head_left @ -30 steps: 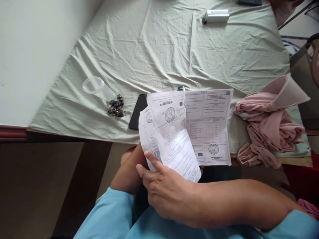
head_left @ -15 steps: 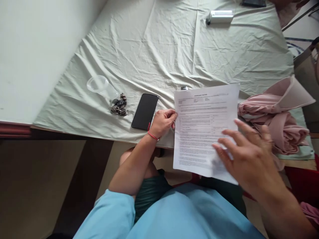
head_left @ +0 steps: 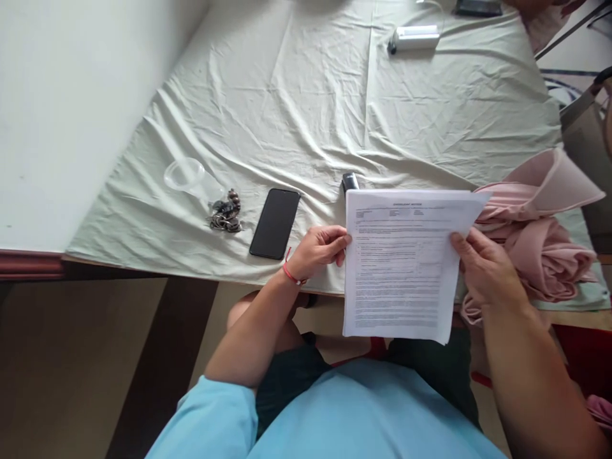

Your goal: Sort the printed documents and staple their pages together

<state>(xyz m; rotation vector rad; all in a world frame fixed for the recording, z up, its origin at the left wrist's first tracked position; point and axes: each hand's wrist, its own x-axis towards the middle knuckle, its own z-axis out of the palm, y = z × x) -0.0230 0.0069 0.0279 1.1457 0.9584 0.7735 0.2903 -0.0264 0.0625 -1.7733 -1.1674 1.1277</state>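
Note:
Printed paper sheets (head_left: 399,268), stacked together, are held up over the table's near edge, the text side facing me. My left hand (head_left: 321,252) pinches their left edge between thumb and fingers; a red string is round that wrist. On the right edge, my right hand (head_left: 485,261) grips the sheets with its thumb in front and the fingers partly hidden. A small black object (head_left: 350,182) shows just behind the top left corner of the paper. Left of my left hand lies a black phone (head_left: 275,223), its dark screen up.
Keys with beads (head_left: 227,213) lie beside a clear plastic cup (head_left: 186,175) on its side. Pink fabric (head_left: 549,248) is bunched at the right on the pale green tablecloth (head_left: 306,115). A white device (head_left: 415,38) stands far back, near another person's arm (head_left: 545,19).
My right hand, spread in front of the paper before, has closed on its right edge. The sheets now hang straighter and more of the black object behind them shows.

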